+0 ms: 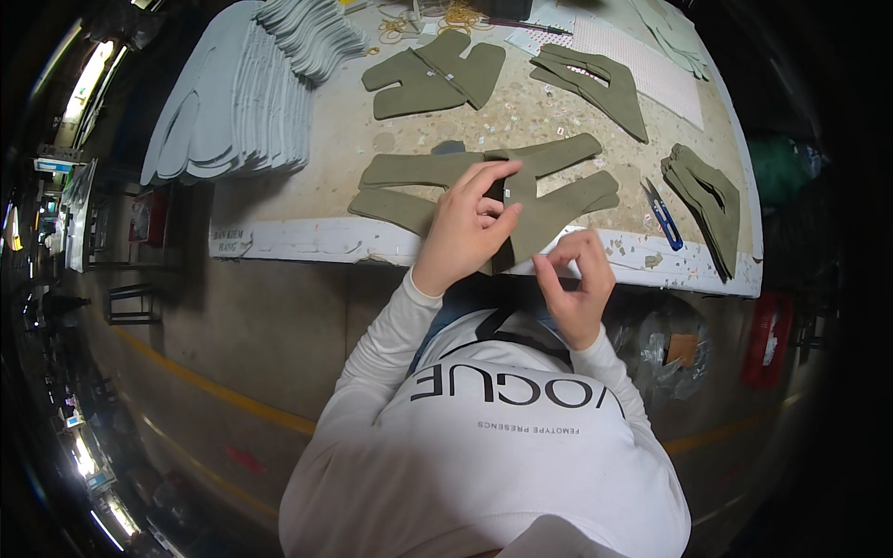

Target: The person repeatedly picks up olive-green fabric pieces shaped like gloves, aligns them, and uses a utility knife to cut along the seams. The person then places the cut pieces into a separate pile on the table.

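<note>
Two olive-green cut fabric pieces [553, 200] lie at the table's near edge, overlapping at the middle, with forked strips spreading left and right. A dark strip shows between them, and a small pale sticker sits by the overlap. Over the left piece rests my left hand [473, 223], its index finger and thumb stretched apart across the overlap and the other fingers curled. My right hand [579, 284] is beside the near corner of the right piece, fingers curled in toward the thumb. Whatever may be between those fingertips is too small to make out.
Blue-handled thread snips [663, 216] lie to the right, beside a folded olive stack [709, 205]. More olive pieces [437, 74] and another olive bundle [595, 84] lie farther back. Tall stacks of pale grey pieces [233, 102] stand at left. Small stickers dot the tabletop [326, 200].
</note>
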{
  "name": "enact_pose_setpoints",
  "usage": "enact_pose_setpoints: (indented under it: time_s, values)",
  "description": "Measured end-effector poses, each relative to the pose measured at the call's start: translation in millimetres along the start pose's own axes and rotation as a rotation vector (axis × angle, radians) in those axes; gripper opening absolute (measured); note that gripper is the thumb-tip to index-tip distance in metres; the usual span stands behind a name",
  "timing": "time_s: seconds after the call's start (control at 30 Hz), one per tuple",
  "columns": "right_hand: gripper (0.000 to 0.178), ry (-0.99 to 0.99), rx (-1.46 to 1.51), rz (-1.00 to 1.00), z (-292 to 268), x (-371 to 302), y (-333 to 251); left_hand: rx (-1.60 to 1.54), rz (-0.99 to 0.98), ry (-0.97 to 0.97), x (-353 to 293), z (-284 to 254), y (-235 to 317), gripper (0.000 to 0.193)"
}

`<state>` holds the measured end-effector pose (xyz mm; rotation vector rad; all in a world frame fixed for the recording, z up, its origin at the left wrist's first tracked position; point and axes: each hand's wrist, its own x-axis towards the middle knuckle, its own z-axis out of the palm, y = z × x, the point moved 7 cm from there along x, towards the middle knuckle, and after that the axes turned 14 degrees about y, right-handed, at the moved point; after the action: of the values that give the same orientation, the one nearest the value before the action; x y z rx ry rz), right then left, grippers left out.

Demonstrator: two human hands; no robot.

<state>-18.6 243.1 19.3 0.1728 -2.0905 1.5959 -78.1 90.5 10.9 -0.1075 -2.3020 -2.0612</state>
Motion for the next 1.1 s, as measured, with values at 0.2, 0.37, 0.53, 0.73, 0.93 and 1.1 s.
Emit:
enact_pose_setpoints:
  time_s: [0.2,0.37,0.53,0.73,0.93,1.1]
  values:
    - [0.065,-0.146,1.228,1.018,40.9,-29.1,43.2,-0.273,-0.039,-0.003,-16.2,5.1,20.0,0.066]
    - [0.072,-0.113,1.719,1.020,30.8,23.5,51.5,-0.124,-0.052,-0.028,-23.2,-1.4,13.5,0.068]
    - [0.069,0.019,1.511,0.899,4.8,50.4,75.2,-0.024,-0.100,-0.015,-25.7,-2.1,-10.0,0.067]
    - [0.065,0.223,0.952,0.533,-47.1,63.3,69.4,0.445,0.381,0.066,-31.4,-32.0,9.5,0.037]
    - [0.022,0.205,0.022,-0.065,-46.9,61.6,15.6,0.506,0.409,-0.105,-39.0,-43.2,-3.6,0.025]
    - [0.028,-0.314,0.018,-0.082,13.1,36.4,-0.7,0.425,0.422,-0.053,-31.6,-46.0,-1.0,0.018]
